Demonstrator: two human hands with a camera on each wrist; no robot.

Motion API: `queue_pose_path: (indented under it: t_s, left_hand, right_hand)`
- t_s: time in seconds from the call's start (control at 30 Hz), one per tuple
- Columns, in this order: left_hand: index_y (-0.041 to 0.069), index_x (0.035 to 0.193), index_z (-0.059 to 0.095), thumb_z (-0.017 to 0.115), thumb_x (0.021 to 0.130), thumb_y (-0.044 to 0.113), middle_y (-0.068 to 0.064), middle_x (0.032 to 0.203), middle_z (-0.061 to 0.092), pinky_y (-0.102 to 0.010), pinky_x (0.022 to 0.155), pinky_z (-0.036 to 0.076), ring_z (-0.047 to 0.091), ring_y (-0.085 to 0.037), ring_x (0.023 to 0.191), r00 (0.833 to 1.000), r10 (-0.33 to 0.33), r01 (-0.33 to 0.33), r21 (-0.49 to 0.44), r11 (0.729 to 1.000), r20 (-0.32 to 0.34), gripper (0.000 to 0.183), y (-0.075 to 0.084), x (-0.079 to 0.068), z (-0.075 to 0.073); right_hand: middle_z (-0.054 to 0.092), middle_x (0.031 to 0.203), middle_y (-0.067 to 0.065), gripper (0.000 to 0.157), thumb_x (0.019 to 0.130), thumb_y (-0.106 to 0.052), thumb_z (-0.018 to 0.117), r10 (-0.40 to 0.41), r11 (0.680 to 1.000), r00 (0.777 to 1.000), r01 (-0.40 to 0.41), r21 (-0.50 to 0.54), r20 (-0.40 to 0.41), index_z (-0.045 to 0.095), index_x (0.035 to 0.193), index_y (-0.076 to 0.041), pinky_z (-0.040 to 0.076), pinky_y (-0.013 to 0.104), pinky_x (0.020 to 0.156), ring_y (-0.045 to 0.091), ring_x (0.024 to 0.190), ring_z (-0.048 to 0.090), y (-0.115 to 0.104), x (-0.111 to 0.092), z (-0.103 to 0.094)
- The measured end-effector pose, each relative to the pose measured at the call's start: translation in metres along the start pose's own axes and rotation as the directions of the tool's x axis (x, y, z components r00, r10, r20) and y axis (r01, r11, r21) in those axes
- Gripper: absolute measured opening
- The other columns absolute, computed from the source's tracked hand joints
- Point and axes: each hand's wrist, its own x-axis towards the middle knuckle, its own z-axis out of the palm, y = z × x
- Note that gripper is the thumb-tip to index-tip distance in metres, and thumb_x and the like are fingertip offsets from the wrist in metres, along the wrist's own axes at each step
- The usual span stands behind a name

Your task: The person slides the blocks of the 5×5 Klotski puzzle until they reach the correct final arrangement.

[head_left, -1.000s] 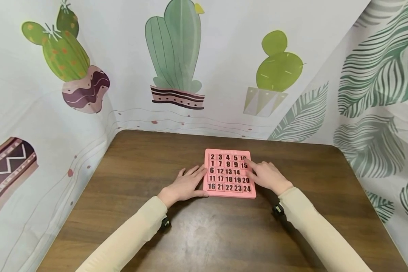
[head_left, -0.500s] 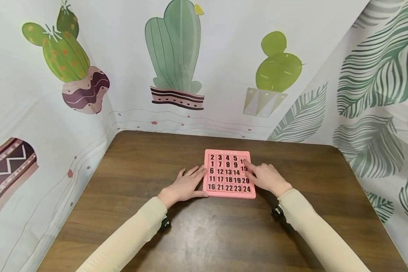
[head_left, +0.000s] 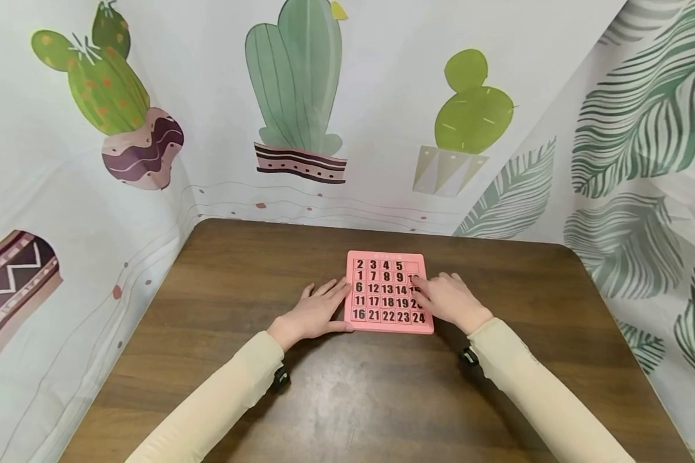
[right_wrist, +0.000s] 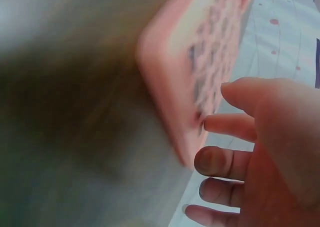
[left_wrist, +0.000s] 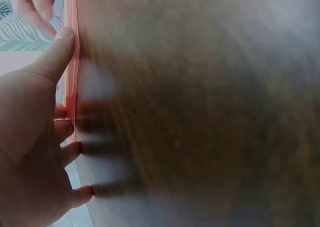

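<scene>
A pink number slide puzzle (head_left: 389,326) lies flat on the brown table, its square tiles printed with black numbers. My left hand (head_left: 311,313) rests along its left side, fingers spread at the edge and thumb at the near left corner. In the left wrist view the thumb (left_wrist: 64,37) presses the pink frame. From the right, my right hand (head_left: 453,299) reaches over the puzzle, its index fingertip on a tile in the right-hand column. An uncovered gap shows at the top right of the grid. The fingers partly hide the tiles below it.
The wooden table (head_left: 336,399) has rounded far corners and ends at a white cloth backdrop (head_left: 382,96) printed with cacti and leaves. Small dark devices are strapped at both wrists.
My right index finger has slid down the right-hand column. The tile numbered 10 and the 15 below it have moved toward me, leaving the top right slot bare. The left hand stays put.
</scene>
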Motion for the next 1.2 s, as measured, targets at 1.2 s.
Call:
queue_pose_path:
  t_s: [1.2]
  left_hand:
    - [0.011,0.167,0.026,0.063,0.097,0.062,-0.008,0.173,0.020,-0.066,0.122,0.016,0.020,-0.029,0.159,1.000,-0.013,0.013,0.018,1.000,0.016,0.094,0.005,-0.004,-0.009]
  right_hand:
    - [0.076,0.117,0.018,0.048,0.106,-0.032,0.056,0.034,0.999,0.999,-0.034,0.001,0.015,0.059,0.149,-0.011,0.043,0.053,0.085,0.039,0.104,0.065,-0.010,0.041,0.005]
